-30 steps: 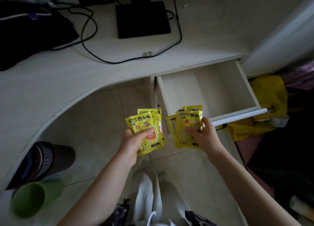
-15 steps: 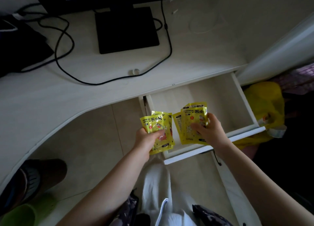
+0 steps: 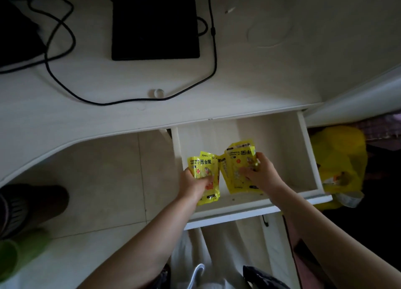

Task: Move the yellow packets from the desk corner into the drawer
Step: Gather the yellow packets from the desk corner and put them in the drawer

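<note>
You're at the drop step: your left hand (image 3: 194,183) grips one fan of hand-warmer packets (image 3: 205,176), your right hand (image 3: 260,173) pinches a second fan (image 3: 237,169), both over the open drawer (image 3: 282,141) at centre frame. Next: lower, release flat inside.
</note>
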A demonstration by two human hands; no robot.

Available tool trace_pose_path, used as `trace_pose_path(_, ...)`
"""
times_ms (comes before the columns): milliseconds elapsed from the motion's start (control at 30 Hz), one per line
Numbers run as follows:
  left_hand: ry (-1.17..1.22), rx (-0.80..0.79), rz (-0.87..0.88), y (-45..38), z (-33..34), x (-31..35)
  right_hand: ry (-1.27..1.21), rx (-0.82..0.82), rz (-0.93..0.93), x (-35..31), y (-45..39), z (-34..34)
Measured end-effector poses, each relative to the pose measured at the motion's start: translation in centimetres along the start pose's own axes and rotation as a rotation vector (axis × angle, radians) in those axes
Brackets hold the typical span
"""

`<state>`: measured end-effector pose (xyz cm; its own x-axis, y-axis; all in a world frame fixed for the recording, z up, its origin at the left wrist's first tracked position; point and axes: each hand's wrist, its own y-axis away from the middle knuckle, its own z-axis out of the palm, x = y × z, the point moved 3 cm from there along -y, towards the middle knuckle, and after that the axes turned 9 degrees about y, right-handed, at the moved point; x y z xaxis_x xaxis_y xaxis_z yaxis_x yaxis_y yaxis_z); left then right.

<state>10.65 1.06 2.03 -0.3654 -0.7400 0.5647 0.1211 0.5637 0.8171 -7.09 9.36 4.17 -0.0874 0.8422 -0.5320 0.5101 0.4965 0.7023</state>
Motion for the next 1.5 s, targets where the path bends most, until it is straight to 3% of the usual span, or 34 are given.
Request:
trace_pose_path(333, 0.012, 0.227, -0.104, -2.4, 3.8, -4.0, -0.054, -0.136, 0.046, 4.8, -4.8, 0.5)
trace_pose_path(733, 0.144, 0.232, -0.141, -6.1, 4.4, -6.0, 0.02, -0.172, 0.031, 7.7, -9.1, 3.9)
trace_pose_path(1033, -0.084, 0.158, -0.134, -6.8, 4.7, -7.0, 0.213, -0.172, 0.126, 9.6, -9.8, 4.3)
trace_pose_path(1500, -0.492, 0.233, -0.035, -3.9, 3.2, -6.1, 0.721, -0.23, -0.002, 7.5, -7.7, 0.7)
